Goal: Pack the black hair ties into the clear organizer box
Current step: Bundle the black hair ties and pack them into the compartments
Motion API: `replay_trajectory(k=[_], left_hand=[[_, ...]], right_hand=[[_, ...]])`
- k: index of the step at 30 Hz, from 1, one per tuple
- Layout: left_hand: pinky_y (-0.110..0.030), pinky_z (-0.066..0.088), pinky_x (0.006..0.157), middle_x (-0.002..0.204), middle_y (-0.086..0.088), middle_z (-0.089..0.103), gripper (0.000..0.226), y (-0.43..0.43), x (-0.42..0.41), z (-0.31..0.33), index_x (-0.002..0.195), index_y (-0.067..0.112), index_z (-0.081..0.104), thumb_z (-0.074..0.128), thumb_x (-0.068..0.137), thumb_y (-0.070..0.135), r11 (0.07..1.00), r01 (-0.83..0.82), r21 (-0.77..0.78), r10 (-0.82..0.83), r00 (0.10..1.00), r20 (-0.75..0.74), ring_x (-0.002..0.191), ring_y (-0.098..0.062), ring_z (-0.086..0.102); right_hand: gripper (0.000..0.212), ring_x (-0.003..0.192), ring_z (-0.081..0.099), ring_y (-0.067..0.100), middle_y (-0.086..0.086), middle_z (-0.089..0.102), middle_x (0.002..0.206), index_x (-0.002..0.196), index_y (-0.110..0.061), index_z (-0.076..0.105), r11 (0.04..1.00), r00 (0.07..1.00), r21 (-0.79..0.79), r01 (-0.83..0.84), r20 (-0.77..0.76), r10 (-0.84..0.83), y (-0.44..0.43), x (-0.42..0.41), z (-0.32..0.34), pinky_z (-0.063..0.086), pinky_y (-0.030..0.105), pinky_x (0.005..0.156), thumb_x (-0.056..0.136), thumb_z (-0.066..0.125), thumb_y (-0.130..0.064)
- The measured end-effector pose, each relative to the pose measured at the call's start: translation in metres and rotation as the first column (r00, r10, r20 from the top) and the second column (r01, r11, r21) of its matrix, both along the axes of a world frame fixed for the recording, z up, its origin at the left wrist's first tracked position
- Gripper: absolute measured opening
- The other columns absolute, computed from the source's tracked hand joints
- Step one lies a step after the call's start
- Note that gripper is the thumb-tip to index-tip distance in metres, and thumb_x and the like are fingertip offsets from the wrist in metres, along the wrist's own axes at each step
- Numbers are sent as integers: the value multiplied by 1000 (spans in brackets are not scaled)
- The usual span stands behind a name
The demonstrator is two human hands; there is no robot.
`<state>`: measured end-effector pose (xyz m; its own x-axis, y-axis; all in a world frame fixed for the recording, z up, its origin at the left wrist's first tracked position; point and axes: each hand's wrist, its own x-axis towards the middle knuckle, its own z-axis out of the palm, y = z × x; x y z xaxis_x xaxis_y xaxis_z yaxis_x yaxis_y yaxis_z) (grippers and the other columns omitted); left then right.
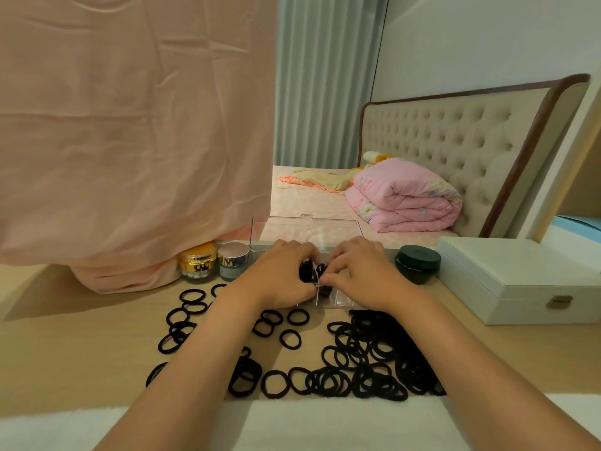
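While your left hand [286, 276] and right hand [361, 271] curl fingers round a black hair-tie bunch [306, 271], clear organizer box [341, 302] lying crosswise beneath, lid [305, 227] upright behind.

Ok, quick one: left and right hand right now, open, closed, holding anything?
The left hand grips black hair ties over the clear organizer box.
The right hand pinches the same bunch.
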<state>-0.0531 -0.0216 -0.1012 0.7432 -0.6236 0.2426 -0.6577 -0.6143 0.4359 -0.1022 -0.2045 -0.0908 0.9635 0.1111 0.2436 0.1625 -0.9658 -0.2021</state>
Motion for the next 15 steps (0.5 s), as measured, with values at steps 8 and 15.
replay_trajectory(k=[8, 15], left_hand=[[-37, 43, 95, 105, 9, 45, 49, -1, 0, -5, 128, 32, 51, 68, 82, 37, 999, -36, 36, 35, 999, 16, 109, -16, 42], [-39, 40, 105, 128, 3, 53, 58, 1, -5, -2, 139, 31, 47, 66, 85, 36, 998, -50, 46, 49, 999, 10, 124, -18, 41]], right_hand=[[15, 123, 40, 23, -6, 60, 122, 92, -34, 80, 986, 987, -98, 138, -69, -145, 10, 22, 10, 30, 41, 101, 89, 70, -45], [28, 127, 47, 24, -2, 62, 128, 111, -32, 77, 995, 985, -13, 99, -138, -100, 8, 18, 29, 36, 42, 109, 85, 76, -43]])
